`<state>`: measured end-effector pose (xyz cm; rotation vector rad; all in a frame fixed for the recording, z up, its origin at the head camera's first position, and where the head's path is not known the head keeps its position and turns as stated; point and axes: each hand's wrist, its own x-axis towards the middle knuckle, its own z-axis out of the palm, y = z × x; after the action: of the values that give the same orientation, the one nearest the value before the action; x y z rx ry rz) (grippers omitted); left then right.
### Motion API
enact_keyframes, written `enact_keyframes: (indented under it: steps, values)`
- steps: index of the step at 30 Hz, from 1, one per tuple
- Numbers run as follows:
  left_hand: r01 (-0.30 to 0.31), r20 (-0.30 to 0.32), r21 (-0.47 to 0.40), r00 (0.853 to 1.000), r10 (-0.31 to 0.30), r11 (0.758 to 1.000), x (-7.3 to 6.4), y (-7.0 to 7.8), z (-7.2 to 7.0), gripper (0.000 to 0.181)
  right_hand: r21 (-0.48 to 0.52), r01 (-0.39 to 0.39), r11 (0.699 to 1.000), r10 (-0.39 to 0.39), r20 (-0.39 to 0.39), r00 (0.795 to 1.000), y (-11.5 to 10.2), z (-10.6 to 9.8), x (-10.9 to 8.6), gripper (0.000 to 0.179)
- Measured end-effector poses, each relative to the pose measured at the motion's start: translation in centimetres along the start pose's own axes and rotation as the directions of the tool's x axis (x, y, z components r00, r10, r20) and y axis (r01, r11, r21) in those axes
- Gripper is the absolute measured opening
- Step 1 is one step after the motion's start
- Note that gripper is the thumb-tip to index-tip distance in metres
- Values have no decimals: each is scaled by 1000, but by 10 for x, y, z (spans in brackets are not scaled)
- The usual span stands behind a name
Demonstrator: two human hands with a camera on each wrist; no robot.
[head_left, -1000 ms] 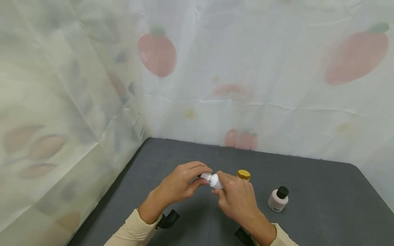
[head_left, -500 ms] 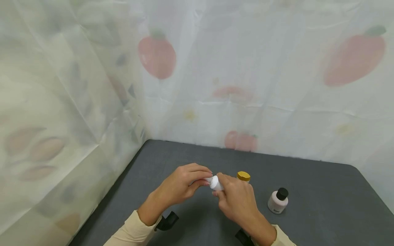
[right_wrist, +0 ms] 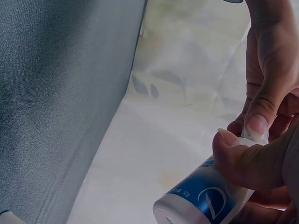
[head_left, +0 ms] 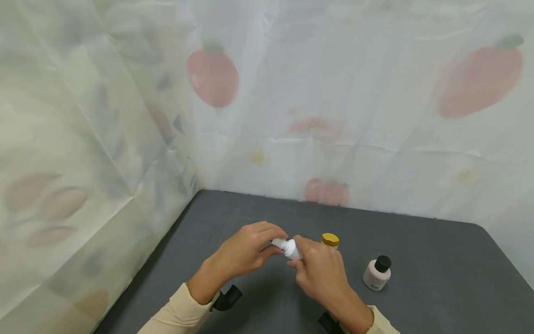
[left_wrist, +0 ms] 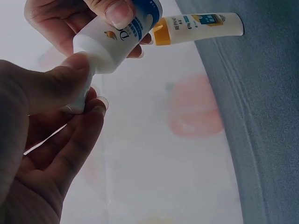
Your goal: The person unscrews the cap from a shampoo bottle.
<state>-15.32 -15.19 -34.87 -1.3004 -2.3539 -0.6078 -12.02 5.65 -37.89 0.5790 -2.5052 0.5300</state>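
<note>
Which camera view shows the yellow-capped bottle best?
Left wrist view: the yellow-capped bottle appears nearly whole, label included. In the head view, the right hand hides most below the cap. Right wrist view doesn't show it.

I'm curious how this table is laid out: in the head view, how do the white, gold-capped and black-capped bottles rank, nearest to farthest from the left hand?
1. White bottle: between the hands, its top pinched by the left hand.
2. Gold-capped bottle: farther right, partly hidden behind the right hand.
3. Black-capped bottle: farthest right, upright.
</note>
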Motion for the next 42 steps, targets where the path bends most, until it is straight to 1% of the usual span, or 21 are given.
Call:
enact_keyframes:
  steps: [2,6,12,15,19,23,26,36,42]
  values:
    - [1,7,1,1000,-1,1000,0,0,0,26,3,1,1000,-1,-1,1000,0,0,0,34]
    - [11,43,-5,999,-10,1000,1,0,-2,22,6,4,1000,-4,-2,1000,0,1,0,33]
    - [54,119,-11,992,-52,998,2,2,-6,31,3,-2,1000,2,13,1000,-1,2,1,31]
    - [71,140,-21,988,-68,997,2,2,-7,31,7,-7,1000,7,23,1000,-1,3,0,31]
    - [76,136,-36,988,-71,996,4,2,-6,29,10,-8,1000,8,19,1000,-2,3,-1,32]
    - [48,118,-13,992,-46,999,5,1,-6,30,9,-10,1000,10,14,1000,-1,2,-1,33]
    - [32,110,6,993,-32,999,6,1,-7,27,13,-12,1000,12,14,1000,0,2,-1,33]
    - [68,149,23,986,-71,997,7,-1,-4,23,22,-23,1000,23,12,1000,1,3,0,32]
    - [66,146,29,987,-69,997,7,-2,-3,22,29,-31,999,31,10,999,1,3,0,32]
